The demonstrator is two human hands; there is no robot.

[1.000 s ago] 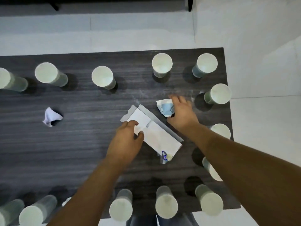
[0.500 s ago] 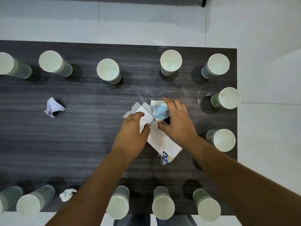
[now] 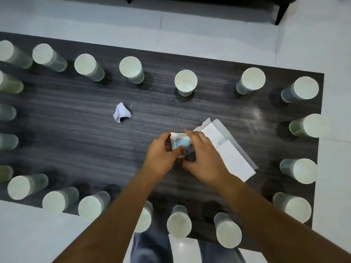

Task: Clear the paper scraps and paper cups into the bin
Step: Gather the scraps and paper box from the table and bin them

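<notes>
Over the middle of the dark wooden table (image 3: pixel 76 145), my left hand (image 3: pixel 161 158) and my right hand (image 3: pixel 205 160) meet around a crumpled white and blue paper scrap (image 3: pixel 179 142). The fingers of both hands curl round it. A flat white cardboard piece (image 3: pixel 228 149) lies just right of my right hand. A small crumpled white scrap (image 3: pixel 121 114) rests further left. Several white paper cups ring the table edge, one at the back middle (image 3: pixel 185 81) and one at the front (image 3: pixel 179 223). No bin is in view.
More cups line the left edge (image 3: pixel 8 85), the right edge (image 3: pixel 308 126) and the front left (image 3: pixel 22 186). Pale floor tiles (image 3: pixel 209 40) surround the table. A dark furniture leg (image 3: pixel 283 11) stands at the far right.
My left hand left the white cardboard and joined my right hand on the blue and white scrap, which came off the cardboard to its left. The camera view shifted left.
</notes>
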